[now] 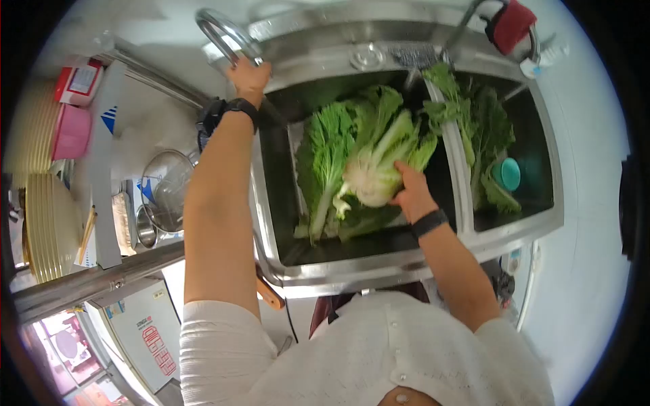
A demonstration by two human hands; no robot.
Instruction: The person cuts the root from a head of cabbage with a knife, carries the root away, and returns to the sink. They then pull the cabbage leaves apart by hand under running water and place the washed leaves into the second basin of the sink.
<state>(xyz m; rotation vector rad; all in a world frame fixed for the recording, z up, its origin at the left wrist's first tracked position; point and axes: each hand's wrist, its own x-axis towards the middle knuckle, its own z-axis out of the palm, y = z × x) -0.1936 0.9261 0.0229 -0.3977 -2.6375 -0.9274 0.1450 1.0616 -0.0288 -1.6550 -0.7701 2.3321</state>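
My left hand [250,78] is up at the back left edge of the sink, its fingers closed on the base of a curved metal faucet [227,34]. In the large left basin [279,230] lies a pale-stemmed head of leafy greens [372,177]. My right hand [412,193] grips its root end from the right, with the fingertips on the pale base. Loose green leaves [328,135] lie to the left of the head. More leafy greens [484,135] and a teal cup [506,174] are in the right basin.
At the left, a shelf holds stacked plates [51,223], a pink container [72,132], a red box [79,82] and a wire strainer [168,189]. A second faucet with a red cloth [512,27] stands at the back right. An orange handle [271,294] shows below the sink.
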